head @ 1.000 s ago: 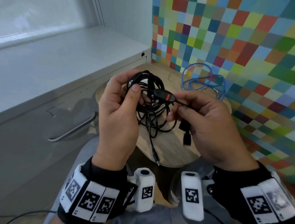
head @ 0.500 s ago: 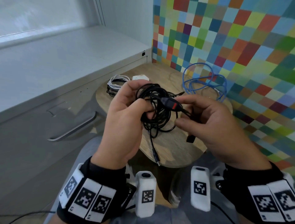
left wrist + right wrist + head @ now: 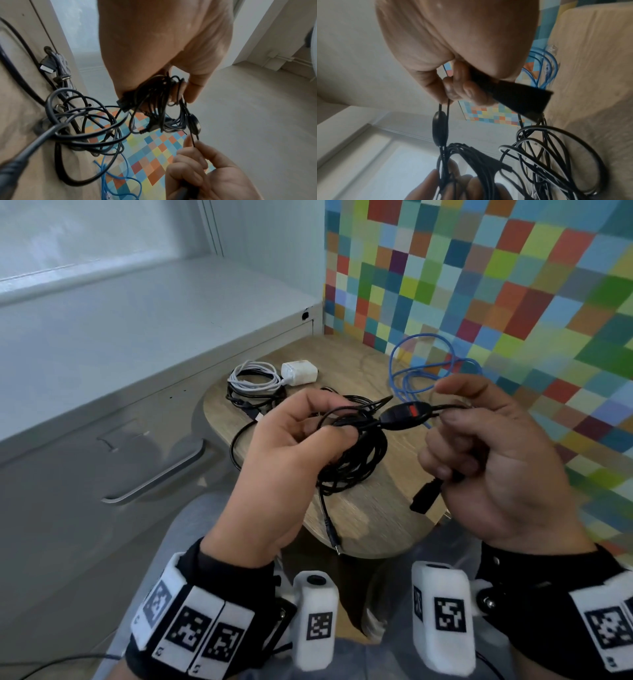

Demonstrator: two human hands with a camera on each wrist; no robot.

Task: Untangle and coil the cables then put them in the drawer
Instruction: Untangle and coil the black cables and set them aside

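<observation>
Black cable bundle: we are holding the black cable (image 3: pixel 346 460) in the air above the small round wooden bench (image 3: pixel 370 515), between both hands; one plug end is dangling toward the bench edge.
Left hand: our left hand (image 3: pixel 291 460) is raised palm inward, its fingers (image 3: pixel 337 436) and thumb curling round the gathered loops, we judge to stop the coil springing apart.
Right hand: our right hand (image 3: pixel 496 460) is sitting level with the left, its fingers (image 3: pixel 452 86) pinching the thin lead just past the inline switch (image 3: pixel 407 416), which has a red button; a black connector (image 3: pixel 424 498) is poking out below the palm.
Why held so: we are probably pulling the switch end taut to free it from the loops.
Other cables: a blue cable (image 3: pixel 424 368) is lying loose at the back of the bench; a white cable (image 3: pixel 253 378) with a white charger (image 3: pixel 299 373) is lying beside more black cable.
Drawer: the grey drawer (image 3: pixel 113 460) at our left is closed, so nothing is stowed yet.
</observation>
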